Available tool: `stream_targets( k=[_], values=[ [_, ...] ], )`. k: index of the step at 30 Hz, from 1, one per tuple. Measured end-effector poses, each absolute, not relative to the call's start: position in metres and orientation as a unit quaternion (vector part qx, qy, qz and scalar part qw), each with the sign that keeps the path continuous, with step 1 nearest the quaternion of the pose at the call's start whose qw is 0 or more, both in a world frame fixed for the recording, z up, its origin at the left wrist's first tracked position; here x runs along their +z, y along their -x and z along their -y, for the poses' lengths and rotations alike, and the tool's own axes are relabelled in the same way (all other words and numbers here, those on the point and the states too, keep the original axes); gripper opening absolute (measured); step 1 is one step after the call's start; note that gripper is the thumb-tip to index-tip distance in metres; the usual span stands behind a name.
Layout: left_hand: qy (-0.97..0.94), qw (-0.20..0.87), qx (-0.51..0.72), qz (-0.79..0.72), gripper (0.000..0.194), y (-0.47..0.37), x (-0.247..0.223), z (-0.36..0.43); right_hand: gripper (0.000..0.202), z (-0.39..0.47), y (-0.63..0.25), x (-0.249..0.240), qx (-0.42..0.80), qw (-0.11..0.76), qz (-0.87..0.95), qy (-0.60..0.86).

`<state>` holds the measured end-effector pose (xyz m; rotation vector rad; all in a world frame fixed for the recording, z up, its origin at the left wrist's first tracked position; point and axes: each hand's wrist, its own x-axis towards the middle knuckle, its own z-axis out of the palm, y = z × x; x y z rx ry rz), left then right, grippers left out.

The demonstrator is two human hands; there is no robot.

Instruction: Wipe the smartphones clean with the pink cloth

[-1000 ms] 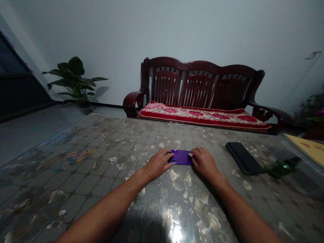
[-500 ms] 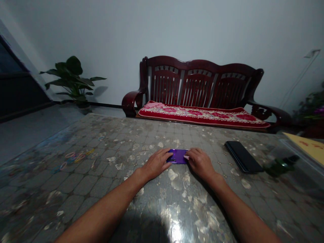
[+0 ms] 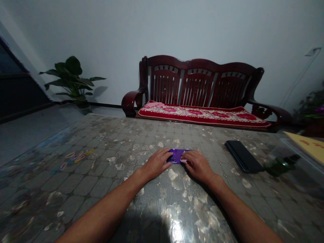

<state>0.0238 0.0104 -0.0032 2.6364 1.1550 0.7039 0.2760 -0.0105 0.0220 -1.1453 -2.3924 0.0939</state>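
A shiny purple phone (image 3: 177, 156) lies flat on the table, its back up and a dark camera strip near its left end. My left hand (image 3: 157, 162) closes on that left end, thumb on the near edge and fingers along the far side. My right hand (image 3: 198, 164) is over the right half with its fingers pinched together. From those fingertips sticks out a small pale pink piece (image 3: 183, 161), perhaps tissue or cloth, against the phone's surface. The phone's right end is mostly hidden under the right hand.
On the right lie a black phone or wallet-like case (image 3: 243, 156), a green bottle (image 3: 279, 166) and a clear bag or box with a yellow sheet (image 3: 307, 143). Coloured rubber bands (image 3: 76, 157) are scattered at left. A wooden bench (image 3: 194, 84) stands beyond the patterned table (image 3: 106, 189).
My right hand has slid a little left and nearer along the purple phone, carrying the pale pink piece with it. The left hand keeps its place.
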Motion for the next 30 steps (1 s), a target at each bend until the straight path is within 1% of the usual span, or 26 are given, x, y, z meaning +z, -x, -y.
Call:
stream_targets(
  k=[3, 7, 10, 14, 22, 30],
  values=[
    [-0.886, 0.092, 0.241, -0.386, 0.037, -0.023, -0.003, -0.011, 0.016, 0.005, -0.283, 0.021, 0.024, 0.241, 0.854, 0.461],
    [-0.887, 0.088, 0.238, -0.386, 0.038, -0.024, -0.002, -0.011, 0.014, 0.004, -0.284, 0.022, 0.009, 0.213, 0.838, 0.503],
    [-0.886, 0.089, 0.238, -0.387, 0.038, -0.025, -0.001, -0.011, 0.014, 0.009, -0.277, 0.023, 0.018, 0.207, 0.857, 0.472],
    [-0.885, 0.091, 0.252, -0.382, 0.036, -0.024, -0.002, -0.011, 0.017, 0.012, -0.273, 0.025, 0.036, 0.222, 0.878, 0.423],
    [-0.884, 0.100, 0.254, -0.378, 0.035, -0.024, -0.001, -0.011, 0.015, 0.008, -0.285, 0.025, 0.007, 0.221, 0.842, 0.493],
    [-0.885, 0.097, 0.247, -0.382, 0.036, -0.025, 0.000, -0.012, 0.013, 0.014, -0.261, 0.023, 0.031, 0.235, 0.877, 0.417]
  ],
)
